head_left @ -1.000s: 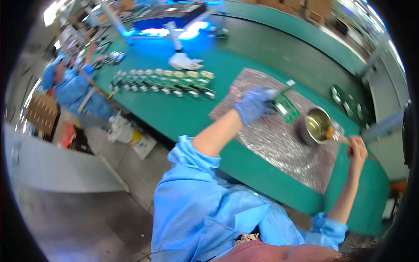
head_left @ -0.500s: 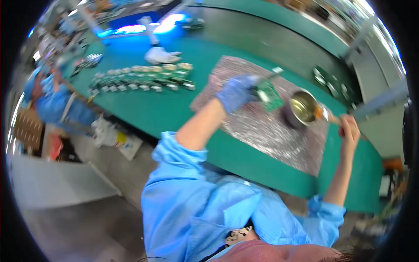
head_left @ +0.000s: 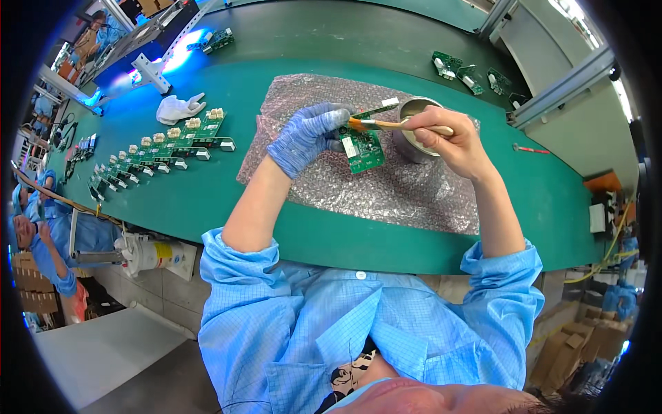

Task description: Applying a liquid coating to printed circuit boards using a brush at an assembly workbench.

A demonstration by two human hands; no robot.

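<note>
Brush [head_left: 386,125] now meets board [head_left: 362,148].

Both arms reach up the middle of the frame, hands meeting just above centre.

The left hand [head_left: 303,138], in a blue glove, sits left of centre with its fingers curled closed in a grip; its bare forearm runs down and left into a rolled blue sleeve. The right hand [head_left: 452,141], ungloved, sits right of centre, fingers pinched closed, wrist bent, forearm dropping to a blue cuff at lower right.
</note>
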